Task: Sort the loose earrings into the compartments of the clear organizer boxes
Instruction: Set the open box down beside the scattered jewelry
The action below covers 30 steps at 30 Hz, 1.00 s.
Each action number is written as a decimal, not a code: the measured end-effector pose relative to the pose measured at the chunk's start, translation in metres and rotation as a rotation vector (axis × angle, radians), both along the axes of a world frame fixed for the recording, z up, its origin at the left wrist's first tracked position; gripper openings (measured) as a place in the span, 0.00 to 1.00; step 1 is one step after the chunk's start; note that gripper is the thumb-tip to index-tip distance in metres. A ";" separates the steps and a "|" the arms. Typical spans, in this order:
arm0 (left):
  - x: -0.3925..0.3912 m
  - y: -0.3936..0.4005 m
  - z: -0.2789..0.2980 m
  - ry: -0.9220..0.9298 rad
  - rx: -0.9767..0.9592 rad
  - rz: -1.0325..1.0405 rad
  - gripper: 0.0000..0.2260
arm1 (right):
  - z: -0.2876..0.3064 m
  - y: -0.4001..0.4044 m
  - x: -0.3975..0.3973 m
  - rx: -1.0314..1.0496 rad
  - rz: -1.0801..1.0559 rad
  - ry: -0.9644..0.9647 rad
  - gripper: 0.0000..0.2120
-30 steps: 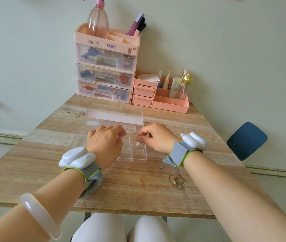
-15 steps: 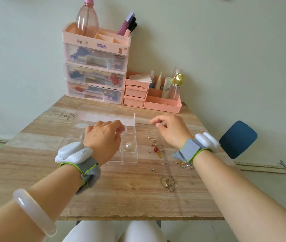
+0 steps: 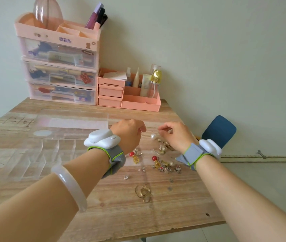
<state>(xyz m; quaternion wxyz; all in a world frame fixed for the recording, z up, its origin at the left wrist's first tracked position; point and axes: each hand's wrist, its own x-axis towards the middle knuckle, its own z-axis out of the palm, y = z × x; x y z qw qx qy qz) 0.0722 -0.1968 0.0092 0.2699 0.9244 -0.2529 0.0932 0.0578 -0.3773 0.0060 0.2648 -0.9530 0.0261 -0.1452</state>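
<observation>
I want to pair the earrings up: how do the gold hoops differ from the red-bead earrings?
The gold hoops are plain thin rings, while the red-bead earrings carry a round red ball above a golden drop. The hoops lie alone nearer the table's front edge; the red-bead earrings sit in the scattered pile by the hands. Both lie loose on the wooden table, unsorted.

tabletop (image 3: 51, 180): matt, rough-grained wood, edge chipped | organizer box (image 3: 39, 154): clear glossy plastic | earrings (image 3: 163, 165): shiny metal, red and pearl beads | hoops (image 3: 144, 193): polished gold-toned metal | bangle (image 3: 70, 186): smooth, translucent, glossy | wrist straps (image 3: 116, 159): grey cloth
</observation>
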 end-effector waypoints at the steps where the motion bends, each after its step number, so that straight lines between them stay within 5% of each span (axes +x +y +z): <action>1: 0.002 -0.002 0.000 0.005 0.007 0.003 0.13 | -0.001 0.001 0.002 -0.013 0.016 0.012 0.08; 12: 0.009 0.016 0.003 0.004 -0.060 0.069 0.13 | -0.006 0.015 0.023 -0.164 0.062 0.091 0.06; 19: 0.003 0.066 0.011 -0.059 -0.227 0.190 0.14 | 0.014 0.054 0.018 0.187 0.201 -0.052 0.09; 30: -0.015 0.117 -0.005 0.011 -0.248 0.303 0.14 | 0.009 0.138 0.000 0.078 0.463 0.043 0.08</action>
